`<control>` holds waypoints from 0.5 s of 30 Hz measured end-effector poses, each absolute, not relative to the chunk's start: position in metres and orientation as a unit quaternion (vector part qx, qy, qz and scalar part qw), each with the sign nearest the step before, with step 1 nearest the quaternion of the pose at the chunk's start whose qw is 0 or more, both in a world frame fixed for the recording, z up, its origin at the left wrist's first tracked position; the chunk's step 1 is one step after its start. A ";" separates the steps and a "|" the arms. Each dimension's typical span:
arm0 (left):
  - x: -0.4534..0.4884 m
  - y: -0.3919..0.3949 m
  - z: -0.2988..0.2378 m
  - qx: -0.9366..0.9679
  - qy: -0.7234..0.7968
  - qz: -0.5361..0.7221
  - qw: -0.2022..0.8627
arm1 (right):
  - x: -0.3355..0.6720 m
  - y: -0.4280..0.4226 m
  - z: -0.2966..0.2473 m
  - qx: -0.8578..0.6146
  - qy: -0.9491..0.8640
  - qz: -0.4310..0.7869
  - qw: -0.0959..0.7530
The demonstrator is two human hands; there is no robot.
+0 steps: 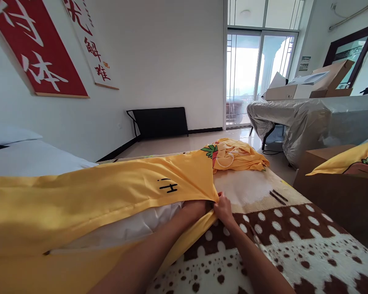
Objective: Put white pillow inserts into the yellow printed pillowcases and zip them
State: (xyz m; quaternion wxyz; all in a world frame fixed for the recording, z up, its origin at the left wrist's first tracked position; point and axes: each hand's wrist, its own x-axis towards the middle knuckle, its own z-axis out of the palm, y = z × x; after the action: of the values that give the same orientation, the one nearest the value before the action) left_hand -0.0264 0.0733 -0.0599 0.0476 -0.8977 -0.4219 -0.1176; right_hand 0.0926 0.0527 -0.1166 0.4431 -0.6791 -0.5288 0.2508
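Observation:
A yellow duvet cover with a black "Hi" print lies across the bed. Its long side opening shows a white quilt inside. My left hand reaches through that opening near the corner, and its fingers are hidden under the cloth. At the outside of the same corner, my right hand is closed, pinching the yellow fabric. The cover is pulled taut toward both hands. Along the opening's left end sits a small dark zip pull.
Beneath is a brown and cream patterned blanket. Bunched yellow fabric lies at the bed's far edge, with a yellow pillow on the right. Beyond stand a plastic-covered table with cardboard boxes and a black folded panel.

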 end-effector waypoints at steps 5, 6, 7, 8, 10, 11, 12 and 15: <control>-0.019 0.082 -0.065 -0.892 -0.436 -0.121 0.020 | 0.096 0.056 -0.123 -0.654 -0.520 0.262 0.484; -0.019 0.082 -0.067 -0.893 -0.435 -0.117 0.012 | 0.096 0.058 -0.125 -0.646 -0.512 0.267 0.500; -0.020 0.082 -0.069 -0.895 -0.433 -0.112 0.002 | 0.095 0.060 -0.127 -0.638 -0.501 0.274 0.517; -0.022 0.081 -0.069 -0.898 -0.428 -0.105 -0.009 | 0.094 0.061 -0.129 -0.630 -0.487 0.284 0.534; -0.030 0.079 -0.067 -0.906 -0.411 -0.090 -0.035 | 0.092 0.065 -0.134 -0.612 -0.452 0.313 0.569; -0.035 0.077 -0.064 -0.911 -0.401 -0.085 -0.048 | 0.090 0.067 -0.137 -0.601 -0.432 0.331 0.585; -0.041 0.076 -0.060 -0.915 -0.390 -0.081 -0.061 | 0.088 0.068 -0.140 -0.590 -0.410 0.349 0.601; -0.057 0.071 -0.048 -0.926 -0.359 -0.081 -0.092 | 0.083 0.072 -0.146 -0.554 -0.350 0.403 0.640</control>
State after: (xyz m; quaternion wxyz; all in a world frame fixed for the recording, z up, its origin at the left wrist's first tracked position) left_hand -0.0572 0.0714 -0.0481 -0.0917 -0.9255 -0.3585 -0.0807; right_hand 0.0831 0.0720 -0.1460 0.6396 -0.5536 -0.3495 0.4028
